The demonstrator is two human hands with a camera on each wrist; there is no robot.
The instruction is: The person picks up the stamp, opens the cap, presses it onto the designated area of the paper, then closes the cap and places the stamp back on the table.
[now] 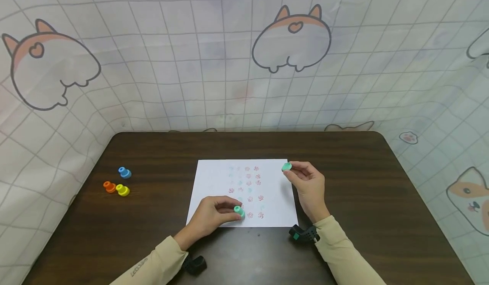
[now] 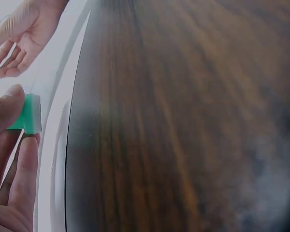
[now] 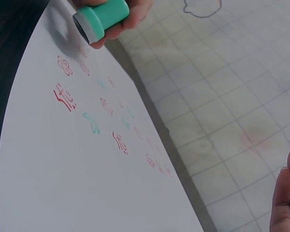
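A sheet of white paper (image 1: 208, 177) lies on the dark table, with rows of small red and teal stamped prints. My left hand (image 1: 214, 215) pinches a green toy stamp (image 1: 239, 211) just over the paper's lower part. In the right wrist view the stamp (image 3: 104, 19) is tilted, its dark stamping face pointing down toward the sheet, apart from it. My right hand (image 1: 310, 187) pinches a small green cap (image 1: 286, 166) between thumb and fingers, above the paper's upper right corner. Only the cap's edge shows in the left wrist view.
At the table's left stand a blue stamp (image 1: 124, 172), an orange stamp (image 1: 109, 186) and a yellow stamp (image 1: 122, 190), the last two side by side. Behind the brown table (image 1: 363, 191) hangs a gridded cloth (image 1: 172, 85) with cartoon dogs.
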